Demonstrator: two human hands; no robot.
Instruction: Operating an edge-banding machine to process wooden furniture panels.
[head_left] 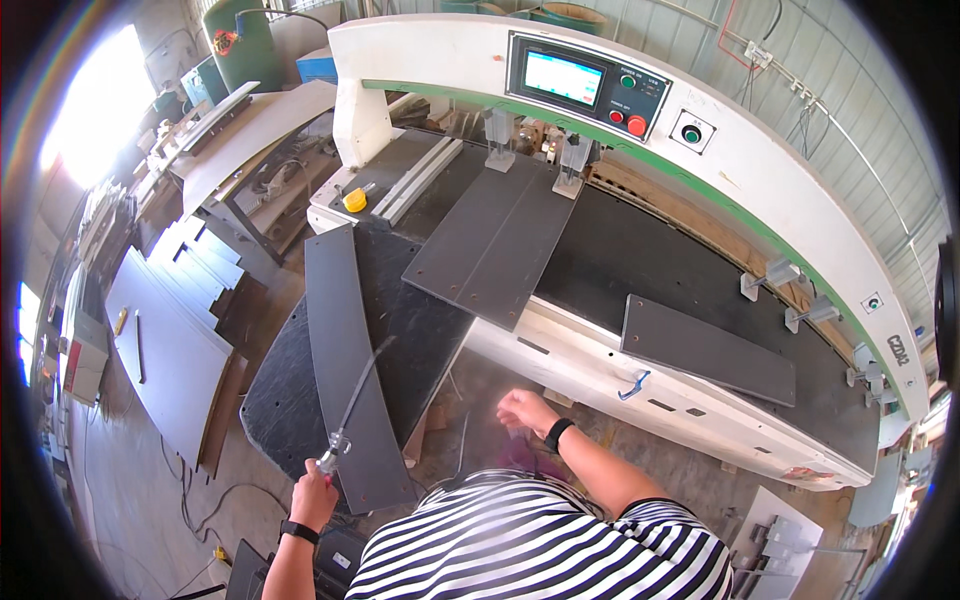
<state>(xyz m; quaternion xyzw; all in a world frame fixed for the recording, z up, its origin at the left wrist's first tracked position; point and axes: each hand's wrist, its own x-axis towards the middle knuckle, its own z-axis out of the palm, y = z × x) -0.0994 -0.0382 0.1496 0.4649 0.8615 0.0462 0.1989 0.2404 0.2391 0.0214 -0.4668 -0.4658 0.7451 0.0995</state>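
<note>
My left hand (pixel 314 497) is closed round the handle of a silver air blow gun (pixel 338 446). Its long thin nozzle slants up and away over a long dark grey panel (pixel 345 330), which lies lengthwise on the black side table (pixel 275 400). In front of my body, my right hand (pixel 527 411) hovers near the white machine's front edge, fingers curled inward. Whether anything is inside those fingers is hidden. Beyond it, a wide dark grey panel (pixel 490 245) with small holes lies under the machine's clamps, its near end overhanging the edge.
A white arched machine (pixel 440 60) with a control screen (pixel 563 78) spans the far side. Another grey panel (pixel 700 345) rests on its bed at right. A yellow tape measure (pixel 355 200) sits beside a metal rail (pixel 420 180). Stacked panels (pixel 165 350) stand left; cables (pixel 200 515) cross the floor.
</note>
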